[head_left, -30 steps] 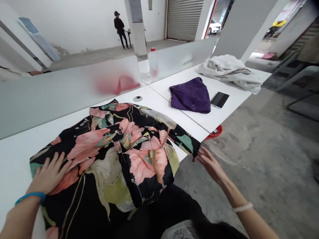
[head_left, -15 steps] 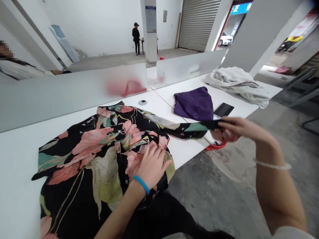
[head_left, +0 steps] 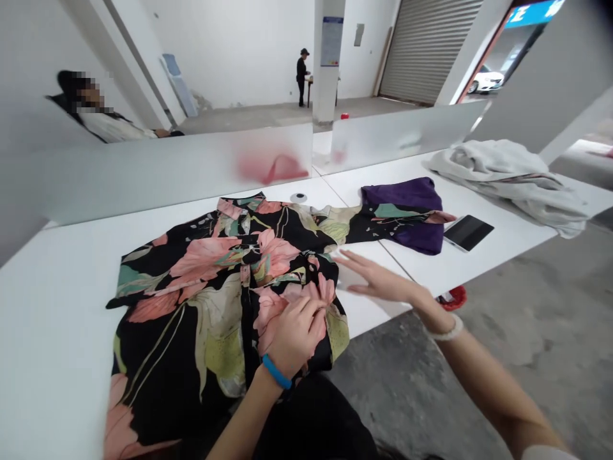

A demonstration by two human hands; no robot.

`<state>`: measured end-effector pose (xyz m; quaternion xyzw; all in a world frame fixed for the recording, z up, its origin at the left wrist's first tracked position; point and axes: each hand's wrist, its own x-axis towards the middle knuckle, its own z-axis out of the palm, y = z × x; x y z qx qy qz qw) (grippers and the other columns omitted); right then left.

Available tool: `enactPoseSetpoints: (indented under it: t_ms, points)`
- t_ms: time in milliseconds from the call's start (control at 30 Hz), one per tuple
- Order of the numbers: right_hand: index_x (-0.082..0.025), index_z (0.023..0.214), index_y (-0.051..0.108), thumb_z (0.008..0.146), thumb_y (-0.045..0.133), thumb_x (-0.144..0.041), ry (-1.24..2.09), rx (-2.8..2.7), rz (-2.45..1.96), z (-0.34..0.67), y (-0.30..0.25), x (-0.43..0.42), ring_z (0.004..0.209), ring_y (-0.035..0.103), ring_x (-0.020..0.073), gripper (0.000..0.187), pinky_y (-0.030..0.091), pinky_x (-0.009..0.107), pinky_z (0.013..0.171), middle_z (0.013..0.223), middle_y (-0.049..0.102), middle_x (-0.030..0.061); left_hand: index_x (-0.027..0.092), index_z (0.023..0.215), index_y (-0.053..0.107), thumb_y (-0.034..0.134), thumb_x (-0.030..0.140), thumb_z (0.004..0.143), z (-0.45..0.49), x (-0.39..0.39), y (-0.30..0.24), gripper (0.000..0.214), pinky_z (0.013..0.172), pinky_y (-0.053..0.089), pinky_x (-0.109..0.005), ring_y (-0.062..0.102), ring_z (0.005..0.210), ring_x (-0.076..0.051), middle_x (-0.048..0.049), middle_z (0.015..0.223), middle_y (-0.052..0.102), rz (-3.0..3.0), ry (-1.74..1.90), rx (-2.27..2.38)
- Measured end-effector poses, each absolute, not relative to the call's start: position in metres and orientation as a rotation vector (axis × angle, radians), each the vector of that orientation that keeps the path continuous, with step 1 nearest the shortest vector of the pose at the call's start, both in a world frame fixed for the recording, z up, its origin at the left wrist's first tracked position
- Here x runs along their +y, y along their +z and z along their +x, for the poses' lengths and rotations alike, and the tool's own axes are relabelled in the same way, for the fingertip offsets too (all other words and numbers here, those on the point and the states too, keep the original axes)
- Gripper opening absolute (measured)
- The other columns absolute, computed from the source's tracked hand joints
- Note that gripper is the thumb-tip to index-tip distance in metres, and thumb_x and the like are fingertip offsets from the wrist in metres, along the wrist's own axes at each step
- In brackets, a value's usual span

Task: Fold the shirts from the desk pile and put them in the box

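Observation:
A black floral long-sleeved shirt [head_left: 211, 332] with pink, green and cream flowers lies spread on the white table [head_left: 62, 287]. Its collar points away from me and one sleeve stretches right, the cuff end lying over a folded purple cloth [head_left: 416, 191]. My left hand [head_left: 299, 329], with a blue band at the wrist, pinches the shirt fabric near its right side. Just right of the shirt body, below the sleeve, my right hand [head_left: 378, 278] has its fingers stretched out and holds nothing; whether its fingertips touch the cloth I cannot tell.
Right of the purple cloth lies a dark flat tablet-like thing [head_left: 469, 232]. A pale heaped cloth [head_left: 507, 176] is farther right. Frosted panels [head_left: 191, 169] edge the table's back. Below the front edge shows a red basket [head_left: 454, 298]. Two people are beyond the panels.
My right hand has let go of the sleeve end and moved left toward the shirt body. The sleeve now lies over the purple cloth. My left hand's fingers have closed on the fabric.

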<state>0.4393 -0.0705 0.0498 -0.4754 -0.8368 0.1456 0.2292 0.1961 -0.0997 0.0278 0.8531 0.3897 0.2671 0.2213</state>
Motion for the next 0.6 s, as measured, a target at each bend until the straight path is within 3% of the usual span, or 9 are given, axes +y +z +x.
enactPoseSetpoints:
  t_ms: [67,167,267,433,600]
  points:
    - [-0.022,0.129,0.052,0.083,0.060,-0.026,0.478,-2.336,-1.203,0.418,0.039,-0.073,0.125,0.047,0.0234,0.047,0.041,0.038,0.101,0.139,0.047,0.0110,0.019,0.095,0.059,0.043,0.023,0.092,0.198,-0.108,0.040,0.016,0.073,0.049,-0.025,0.062,0.083,-0.014,-0.0029,0.091,0.066,2.129,0.878,0.981]
    - [-0.019,0.107,0.064,0.084,0.045,-0.012,0.469,-2.147,-1.321,0.406,0.029,-0.079,0.098,0.063,0.0203,0.031,0.048,0.033,0.086,0.109,0.066,0.0092,0.019,0.100,0.059,0.043,0.026,0.093,0.191,-0.112,0.053,0.018,0.079,0.050,-0.023,0.063,0.091,-0.013,-0.0032,0.097,0.068,1.999,0.918,0.925]
    - [-0.017,0.100,0.064,0.074,0.040,-0.006,0.372,-1.855,-1.486,0.419,0.033,-0.089,0.084,0.065,0.0192,0.037,0.048,0.029,0.076,0.094,0.070,0.0070,0.020,0.107,0.058,0.040,0.026,0.093,0.162,-0.100,0.050,0.024,0.090,0.048,-0.031,0.060,0.102,-0.016,-0.0054,0.106,0.067,2.138,0.929,1.121]
    - [-0.018,0.102,0.064,0.061,0.037,-0.005,0.223,-1.677,-1.540,0.442,0.046,-0.130,0.086,0.064,0.0183,0.051,0.048,0.026,0.075,0.095,0.070,0.0043,0.016,0.131,0.045,0.042,0.027,0.089,0.102,-0.066,0.014,0.044,0.106,0.034,-0.051,0.043,0.127,-0.027,-0.0112,0.132,0.054,2.471,0.724,1.411]
    - [-0.019,0.093,0.065,0.079,0.044,-0.017,0.180,-1.359,-1.571,0.448,0.038,-0.177,0.073,0.062,0.0169,0.026,0.048,0.025,0.065,0.084,0.069,0.0032,0.016,0.128,0.046,0.039,0.029,0.090,0.085,-0.054,-0.016,0.041,0.105,0.039,-0.045,0.046,0.124,-0.023,-0.0115,0.129,0.054,2.361,0.738,1.403]
